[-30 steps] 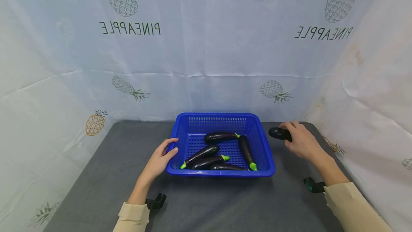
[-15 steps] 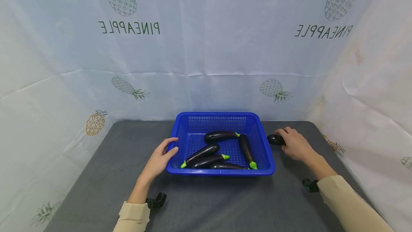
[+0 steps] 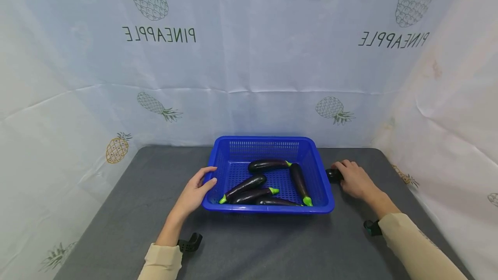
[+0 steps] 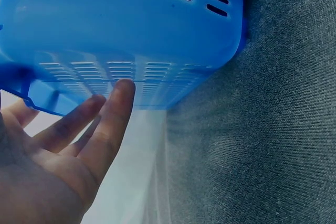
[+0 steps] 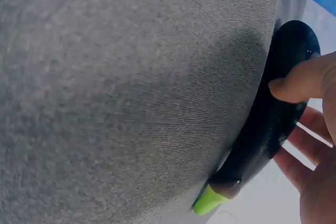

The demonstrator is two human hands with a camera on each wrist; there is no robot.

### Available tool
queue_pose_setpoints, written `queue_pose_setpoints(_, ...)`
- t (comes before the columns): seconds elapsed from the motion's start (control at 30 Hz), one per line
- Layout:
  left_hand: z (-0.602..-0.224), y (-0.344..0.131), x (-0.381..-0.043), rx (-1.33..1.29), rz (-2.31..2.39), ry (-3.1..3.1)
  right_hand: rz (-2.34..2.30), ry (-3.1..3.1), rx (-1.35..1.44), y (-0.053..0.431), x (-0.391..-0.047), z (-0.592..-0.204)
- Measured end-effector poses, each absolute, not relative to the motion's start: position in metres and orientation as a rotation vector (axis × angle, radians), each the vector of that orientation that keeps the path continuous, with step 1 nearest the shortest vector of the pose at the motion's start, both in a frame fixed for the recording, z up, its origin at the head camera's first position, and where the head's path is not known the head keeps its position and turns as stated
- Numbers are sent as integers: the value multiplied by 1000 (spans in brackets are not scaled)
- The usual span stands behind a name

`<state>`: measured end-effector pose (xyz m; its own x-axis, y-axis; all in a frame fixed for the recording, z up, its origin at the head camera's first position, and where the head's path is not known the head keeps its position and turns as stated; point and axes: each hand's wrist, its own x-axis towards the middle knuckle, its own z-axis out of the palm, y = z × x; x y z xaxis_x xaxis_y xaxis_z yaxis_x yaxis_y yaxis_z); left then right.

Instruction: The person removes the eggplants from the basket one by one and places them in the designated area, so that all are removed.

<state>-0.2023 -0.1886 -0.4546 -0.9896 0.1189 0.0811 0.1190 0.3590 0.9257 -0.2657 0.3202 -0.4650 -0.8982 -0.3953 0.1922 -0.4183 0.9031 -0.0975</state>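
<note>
My left hand [image 3: 192,189] grips the left rim of a blue plastic basket [image 3: 268,209], thumb and index finger over the edge. In the left wrist view, other fingers [image 4: 113,124] extend along the basket's slotted outer side. To the right of the basket, my right hand [image 3: 355,180] holds a dark eggplant [image 3: 333,175] low at the table. The right wrist view shows the thumb on one side of this eggplant [image 5: 262,114] and fingers on the other; its green stem end lies against the grey cloth.
Several eggplants with green stem ends, such as one eggplant [image 3: 268,166] at the back, lie inside the basket. Dark grey cloth covers the table [image 3: 264,245]. A white curtain [image 3: 249,64] with pineapple prints hangs behind and at the sides.
My right hand has come down and slightly left with the eggplant, which is now low at the table beside the basket. The left hand has kept its place.
</note>
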Motion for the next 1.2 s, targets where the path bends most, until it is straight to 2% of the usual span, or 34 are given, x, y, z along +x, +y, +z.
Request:
queue_pose_setpoints(0.47,-455,-187,-202,-225,-1754,-2599,361,-2958,551,323,-260,-451)
queue_pose_setpoints(1.2,-454,-188,-202,-206,-1735,-2620,432,-2858,595,294,-239,-375)
